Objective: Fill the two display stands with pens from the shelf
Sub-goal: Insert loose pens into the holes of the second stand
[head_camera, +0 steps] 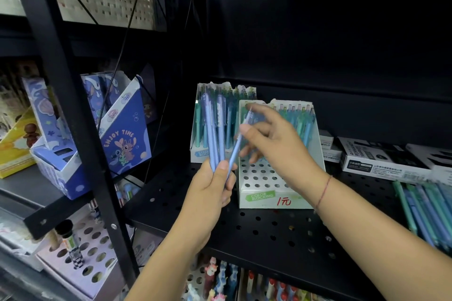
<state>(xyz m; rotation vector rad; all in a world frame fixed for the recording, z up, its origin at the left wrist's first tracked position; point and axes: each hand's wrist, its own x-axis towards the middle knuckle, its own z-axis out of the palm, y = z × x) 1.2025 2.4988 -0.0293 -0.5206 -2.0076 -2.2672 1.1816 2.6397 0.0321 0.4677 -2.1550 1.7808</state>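
A: Left hand [210, 188] pose?
B: Forearm comes up from bottom centre, hand raised over the black perforated shelf [269, 230], thumb on top. Fingers [228, 184] clenched round the lower ends of a bunch of blue pens [215, 129]. The pens stand upright, fanning a little, in front of the rear display stand [198, 151].
A: Right hand [276, 140]?
B: Arm enters from lower right, red thread [324, 189] on the wrist. Hand is held in front of the front display stand [264, 188]. Thumb and index pinch the upper part of a single blue pen [236, 151], other fingers loosely curled below. That pen slants down-left, lower end by the left thumb. Gripped with the bunch or free, cannot tell.
A: Stands?
B: Both on the shelf, rear one behind and left of the front one. Rear one is packed with green and blue pens. Front one has pens in its back rows, bare holes in front and a "COLOR BLOCKING" label.
A: Supply?
B: Loose pens [425, 210] lie flat on the shelf at far right, well apart from both hands. Marker boxes [381, 159] sit behind them.
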